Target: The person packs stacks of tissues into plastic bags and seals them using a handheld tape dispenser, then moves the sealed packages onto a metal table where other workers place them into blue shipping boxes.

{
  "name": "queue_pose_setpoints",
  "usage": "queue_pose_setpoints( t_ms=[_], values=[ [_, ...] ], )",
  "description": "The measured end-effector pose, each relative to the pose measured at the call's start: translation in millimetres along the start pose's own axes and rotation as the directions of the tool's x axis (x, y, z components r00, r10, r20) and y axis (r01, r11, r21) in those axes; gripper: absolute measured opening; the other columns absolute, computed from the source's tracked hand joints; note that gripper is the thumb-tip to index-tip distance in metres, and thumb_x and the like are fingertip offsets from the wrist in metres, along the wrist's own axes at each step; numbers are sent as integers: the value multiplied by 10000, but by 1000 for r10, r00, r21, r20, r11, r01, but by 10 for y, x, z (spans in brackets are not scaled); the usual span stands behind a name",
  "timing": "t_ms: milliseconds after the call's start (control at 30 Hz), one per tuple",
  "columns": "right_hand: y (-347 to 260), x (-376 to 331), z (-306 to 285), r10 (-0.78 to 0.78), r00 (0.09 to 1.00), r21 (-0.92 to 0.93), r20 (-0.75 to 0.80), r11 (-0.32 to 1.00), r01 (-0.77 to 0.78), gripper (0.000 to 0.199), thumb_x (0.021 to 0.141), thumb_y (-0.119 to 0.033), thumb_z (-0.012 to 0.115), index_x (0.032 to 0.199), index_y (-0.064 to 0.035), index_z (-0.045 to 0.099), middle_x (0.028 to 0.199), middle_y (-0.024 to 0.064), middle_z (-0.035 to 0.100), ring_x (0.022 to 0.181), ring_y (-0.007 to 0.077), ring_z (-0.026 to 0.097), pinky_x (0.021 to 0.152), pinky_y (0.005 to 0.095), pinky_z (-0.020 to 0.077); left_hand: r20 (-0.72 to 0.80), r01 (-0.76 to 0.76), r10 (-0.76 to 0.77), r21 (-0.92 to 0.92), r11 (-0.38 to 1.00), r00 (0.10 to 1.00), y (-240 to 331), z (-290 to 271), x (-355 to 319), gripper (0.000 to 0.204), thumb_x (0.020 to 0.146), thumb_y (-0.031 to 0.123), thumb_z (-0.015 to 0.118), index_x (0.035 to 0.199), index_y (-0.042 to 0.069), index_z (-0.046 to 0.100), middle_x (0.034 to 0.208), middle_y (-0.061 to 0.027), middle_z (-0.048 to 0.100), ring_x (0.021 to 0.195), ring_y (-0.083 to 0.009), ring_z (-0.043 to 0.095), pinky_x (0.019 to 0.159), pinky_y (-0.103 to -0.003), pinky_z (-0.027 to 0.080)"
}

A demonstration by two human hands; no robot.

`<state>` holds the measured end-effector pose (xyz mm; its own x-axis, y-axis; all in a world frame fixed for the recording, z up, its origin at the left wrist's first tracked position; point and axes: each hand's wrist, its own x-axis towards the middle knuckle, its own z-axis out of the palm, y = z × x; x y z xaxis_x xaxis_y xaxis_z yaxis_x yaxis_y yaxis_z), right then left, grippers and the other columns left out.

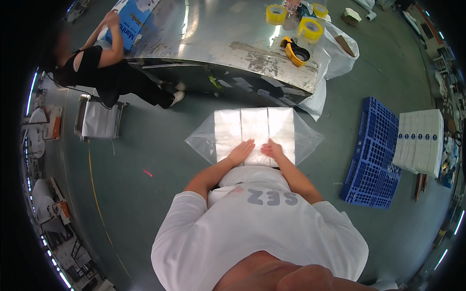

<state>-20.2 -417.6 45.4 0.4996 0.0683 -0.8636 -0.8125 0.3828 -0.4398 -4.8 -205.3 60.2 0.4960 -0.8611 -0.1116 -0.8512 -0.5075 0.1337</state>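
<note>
A large white package (255, 126) lies right in front of me, made of three white blocks side by side inside a clear plastic bag. The bag's loose film (201, 139) spreads into a pointed flap on the left, and a matching flap (307, 140) sticks out on the right. My left hand (241, 152) rests flat on the near part of the package, fingers stretched out. Over the block at the right is my right hand (272, 148), its fingers apart and slightly bent, holding nothing that I can see. Whether it presses on the film is unclear.
A metal table (208, 34) beyond the package carries yellow tape rolls (309, 29) and a tape dispenser (295, 52). At its left end a person (104, 63) handles a blue printed package (130, 24). To the right are a blue pallet (373, 150) and stacked white packs (418, 140).
</note>
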Motion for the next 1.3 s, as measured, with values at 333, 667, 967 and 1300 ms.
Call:
queue_pose_setpoints(
  t_ms=[333,667,967,1300],
  values=[
    [-644,-328,-2529,-308,416,89,-856,705,704,178,812,-99,468,923,36,506,815,123,558,723,212,542,641,313,453,46,5,-3,-24,1000,999,13,-87,14,504,789,94,352,1270,-8,241,1362,-131,200,1260,-232,207,1016,-343,198],
    [-3574,561,-352,-932,225,-939,285,-224,260,453,711,-202,596,1097,-23,439,977,148,552,937,297,501,841,363,360,151,36,-52,109,993,987,104,-169,110,529,794,108,352,1289,-3,203,1370,-131,176,1270,-229,182,1029,-350,184],
    [-3270,623,-82,-809,587,-976,27,105,188,412,757,-306,537,992,8,409,838,221,575,777,346,565,681,435,436,160,89,-99,67,994,982,147,-168,48,539,795,83,352,1297,0,174,1375,-124,161,1277,-209,159,1039,-345,169],
    [-1170,-298,-173,-714,700,-192,-22,690,698,285,795,-259,558,904,5,544,779,49,575,693,107,525,616,242,414,1,72,-72,-25,997,997,82,-29,-85,509,804,89,335,1289,-3,208,1372,-130,173,1278,-213,159,1031,-347,170]
  ],
)
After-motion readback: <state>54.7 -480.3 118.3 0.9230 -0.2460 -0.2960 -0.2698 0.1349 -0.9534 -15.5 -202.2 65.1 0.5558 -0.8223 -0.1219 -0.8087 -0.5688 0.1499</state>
